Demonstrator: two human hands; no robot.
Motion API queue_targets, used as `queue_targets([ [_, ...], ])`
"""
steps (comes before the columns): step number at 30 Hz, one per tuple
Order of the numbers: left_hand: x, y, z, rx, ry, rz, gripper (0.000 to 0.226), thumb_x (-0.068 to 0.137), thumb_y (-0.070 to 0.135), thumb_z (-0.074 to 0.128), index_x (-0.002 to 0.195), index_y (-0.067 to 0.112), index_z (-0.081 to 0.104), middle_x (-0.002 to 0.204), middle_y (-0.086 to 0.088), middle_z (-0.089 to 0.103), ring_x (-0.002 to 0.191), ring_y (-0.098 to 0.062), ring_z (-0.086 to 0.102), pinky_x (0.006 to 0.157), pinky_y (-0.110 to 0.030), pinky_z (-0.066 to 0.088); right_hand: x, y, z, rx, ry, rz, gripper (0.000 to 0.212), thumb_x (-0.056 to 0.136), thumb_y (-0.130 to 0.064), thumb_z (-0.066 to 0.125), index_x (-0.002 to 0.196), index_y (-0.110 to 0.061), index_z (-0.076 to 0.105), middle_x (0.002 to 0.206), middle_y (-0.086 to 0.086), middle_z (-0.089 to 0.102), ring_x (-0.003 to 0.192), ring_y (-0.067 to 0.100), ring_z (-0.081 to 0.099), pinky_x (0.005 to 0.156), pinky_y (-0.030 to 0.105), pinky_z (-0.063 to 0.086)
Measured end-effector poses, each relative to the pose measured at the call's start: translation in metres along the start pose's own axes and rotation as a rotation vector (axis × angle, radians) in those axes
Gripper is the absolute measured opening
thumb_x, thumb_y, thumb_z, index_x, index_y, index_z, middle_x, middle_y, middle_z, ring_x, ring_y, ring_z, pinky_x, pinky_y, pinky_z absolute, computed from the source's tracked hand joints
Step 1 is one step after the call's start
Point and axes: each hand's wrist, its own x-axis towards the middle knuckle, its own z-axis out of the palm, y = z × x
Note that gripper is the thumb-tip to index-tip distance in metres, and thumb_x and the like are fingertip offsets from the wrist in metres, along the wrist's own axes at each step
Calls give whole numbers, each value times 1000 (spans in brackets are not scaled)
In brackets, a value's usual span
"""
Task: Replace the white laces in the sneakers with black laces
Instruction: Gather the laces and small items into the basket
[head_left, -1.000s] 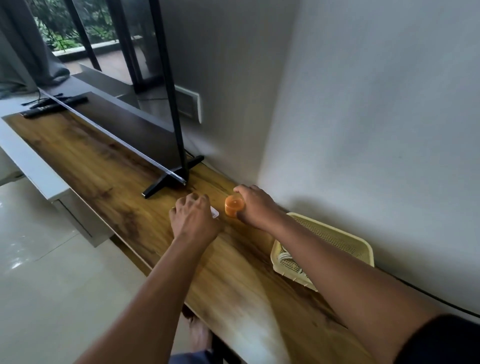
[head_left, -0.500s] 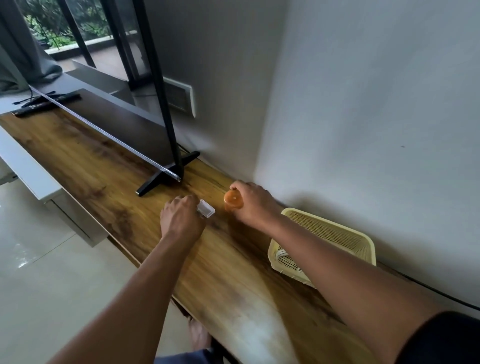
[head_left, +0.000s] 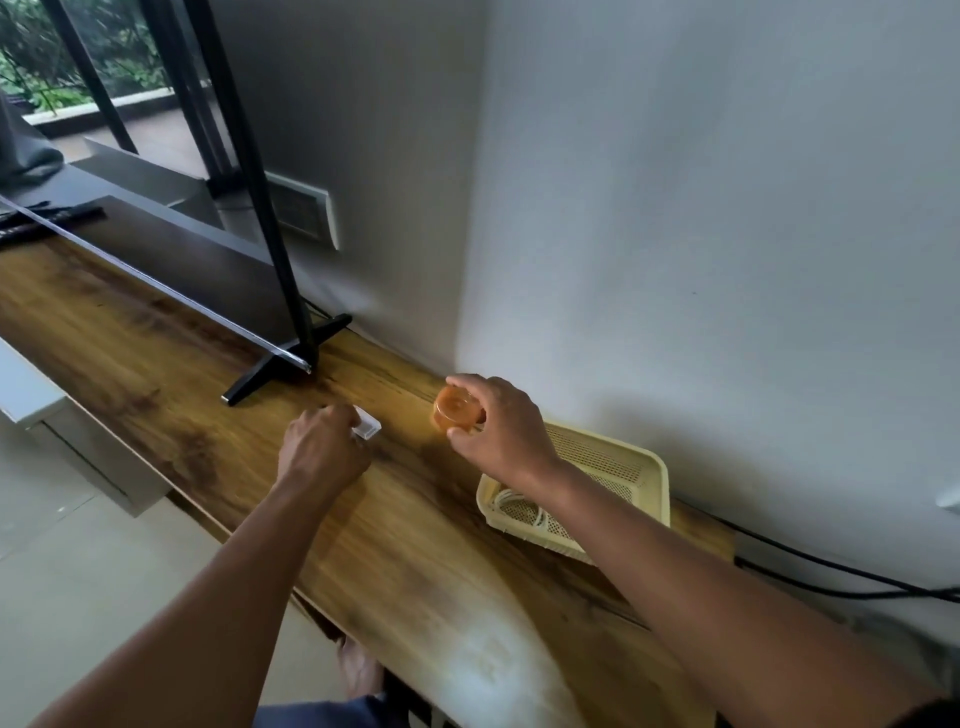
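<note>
No sneakers are in view. My right hand (head_left: 501, 434) grips a small round orange container (head_left: 456, 409) just above the wooden table top (head_left: 426, 545). My left hand (head_left: 322, 449) holds a small white box (head_left: 367, 426) at its fingertips, low over the wood. A pale yellow plastic basket (head_left: 647, 470) sits by the wall to the right of my right hand, and a coil of white lace (head_left: 519, 506) lies in its near corner, partly hidden by my right forearm.
A flat TV (head_left: 171, 265) stands on black feet (head_left: 280, 364) at the left, close to my left hand. Remote controls (head_left: 47, 221) lie far left. Black cables (head_left: 841, 571) run along the wall at the right. The wall borders the table's far side.
The right hand has lifted and turned the orange container so its round face shows. The left hand has pulled back slightly with the white box. The view has shifted a little.
</note>
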Motion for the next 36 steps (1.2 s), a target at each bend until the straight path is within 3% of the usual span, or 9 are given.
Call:
queue_targets([
  [6,-2,12,-7,-66,18,-22,25,85,16,79,109,18,78,109,-14,74,96,-35,67,77,-38,53,-12,8,-17,64,38,55,58,79,-26,80,133,-30,60,118,-2,65,99,15,62,87,31,52],
  [11,-16,44,-36,-153,108,9,12,88,39,76,94,31,71,88,5,69,84,-20,62,71,-34,46,-35,7,-41,191,119,134,54,72,-26,82,115,-29,51,107,-9,62,89,15,64,75,32,52],
  [14,-37,72,-38,-391,19,53,21,81,47,84,88,30,74,86,13,70,83,-11,64,70,-30,47,-54,7,-60,302,122,215,60,74,-22,80,124,-38,49,109,-8,58,94,15,63,78,31,52],
  [16,-51,89,-31,-521,-103,91,24,78,46,89,85,28,75,83,13,73,80,-5,68,67,-28,52,-67,10,-74,350,96,264,64,79,-22,76,131,-48,50,116,-4,52,97,9,60,78,20,47],
  [19,-68,113,-18,-563,-218,174,24,73,39,94,81,26,75,79,17,75,76,3,70,70,-22,56,-84,19,-90,364,125,336,53,81,-21,75,125,-46,62,118,-2,52,95,6,61,73,13,44],
  [22,-80,134,-8,-521,-262,234,24,71,33,95,75,24,73,70,22,72,72,8,67,61,-10,45,-94,33,-98,267,145,397,43,72,-30,76,110,-40,59,106,-6,62,95,16,62,76,29,50],
  [24,-84,145,-1,-486,-289,278,24,71,31,94,73,24,71,72,20,72,72,7,67,63,-13,46,-100,46,-102,161,128,440,44,66,-34,75,104,-37,53,94,-11,65,96,21,61,79,35,53],
  [31,-88,177,17,-372,-269,340,21,74,30,90,78,23,71,86,13,72,79,-3,67,61,-14,44,-110,87,-101,-135,19,410,44,73,-25,83,102,-23,49,89,-5,63,85,21,60,62,32,41],
  [36,-86,184,35,-291,-303,350,21,74,31,90,79,24,71,84,13,68,87,-11,64,63,-23,40,-105,100,-85,-356,5,331,43,78,-34,79,107,-20,50,100,0,65,93,27,65,73,36,46],
])
